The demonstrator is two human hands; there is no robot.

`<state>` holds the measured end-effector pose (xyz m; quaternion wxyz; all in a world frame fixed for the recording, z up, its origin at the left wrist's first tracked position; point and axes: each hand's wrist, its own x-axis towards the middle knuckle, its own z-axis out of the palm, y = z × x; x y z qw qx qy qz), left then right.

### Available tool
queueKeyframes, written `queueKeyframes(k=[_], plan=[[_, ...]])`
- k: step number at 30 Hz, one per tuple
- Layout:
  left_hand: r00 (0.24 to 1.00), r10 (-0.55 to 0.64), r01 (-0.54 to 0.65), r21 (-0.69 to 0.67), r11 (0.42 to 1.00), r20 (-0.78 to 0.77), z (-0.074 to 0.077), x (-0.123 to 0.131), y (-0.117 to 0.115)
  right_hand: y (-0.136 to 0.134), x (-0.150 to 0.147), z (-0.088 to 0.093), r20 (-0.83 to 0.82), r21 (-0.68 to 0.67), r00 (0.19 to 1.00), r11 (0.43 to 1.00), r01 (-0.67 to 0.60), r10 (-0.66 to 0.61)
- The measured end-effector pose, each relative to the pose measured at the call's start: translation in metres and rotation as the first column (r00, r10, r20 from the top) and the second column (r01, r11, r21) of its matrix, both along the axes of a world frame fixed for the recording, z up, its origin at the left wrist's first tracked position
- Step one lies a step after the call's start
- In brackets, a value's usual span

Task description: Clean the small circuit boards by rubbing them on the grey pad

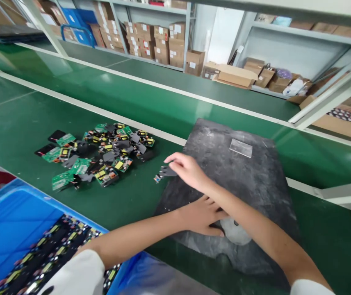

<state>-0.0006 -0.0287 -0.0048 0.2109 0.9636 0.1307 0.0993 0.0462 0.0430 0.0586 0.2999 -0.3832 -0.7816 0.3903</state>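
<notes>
My left hand (204,215) lies with its fingers spread on a dark grey board (255,184), beside a round pale metal piece (235,230). Crossing above it, my right hand (186,168) is at the board's left edge, its thumb and index finger bent towards each other. Just below those fingers is a small circuit board with a grey plate (165,173); whether the fingers grip it cannot be made out. A pile of green circuit boards (110,151) with yellow and grey parts lies on the green table to the left. A small clear rectangular plate (241,148) rests on the board.
A blue bin (15,221) with rows of circuit boards stands at the lower left. Behind the green table (126,209) is a long ledge, then shelves of cardboard boxes (177,41). A white metal post (332,92) rises at the right.
</notes>
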Motion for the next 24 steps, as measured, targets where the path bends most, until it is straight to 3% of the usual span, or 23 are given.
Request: queueKeyframes(k=[2,5,8,11,14,16,20,24], plan=[[1.0,0.018,-0.018,0.052,0.998,-0.002,-0.001,0.001,0.0,-0.015,0.044,0.009,-0.155,-0.049,0.981,0.992,0.113,-0.119],[1.0,0.01,-0.012,0.086,0.996,0.013,0.003,0.001,0.001,-0.043,0.114,0.008,-0.177,-0.064,0.923,0.94,0.335,-0.341],[1.0,0.009,-0.009,0.077,0.997,-0.004,0.008,0.002,0.003,-0.073,0.178,-0.013,-0.015,-0.018,0.884,0.884,0.466,-0.467],[1.0,0.007,-0.006,0.074,0.997,-0.015,0.011,0.003,0.005,-0.097,0.221,-0.037,0.078,0.033,0.816,0.82,0.571,-0.572],[1.0,0.012,-0.011,0.063,0.998,-0.01,0.011,0.004,0.009,-0.114,0.236,-0.048,0.115,0.042,0.784,0.792,0.609,-0.61],[1.0,0.017,-0.017,0.043,0.999,-0.003,0.009,0.005,0.011,-0.121,0.234,-0.049,0.161,0.067,0.79,0.805,0.589,-0.592],[1.0,0.02,-0.02,0.013,1.0,-0.011,0.009,0.007,0.014,-0.121,0.218,-0.045,0.291,0.214,0.785,0.837,0.504,-0.547],[1.0,0.027,-0.027,-0.003,1.0,0.002,0.011,0.007,0.014,-0.111,0.204,-0.037,0.419,0.369,0.723,0.831,0.417,-0.549]])
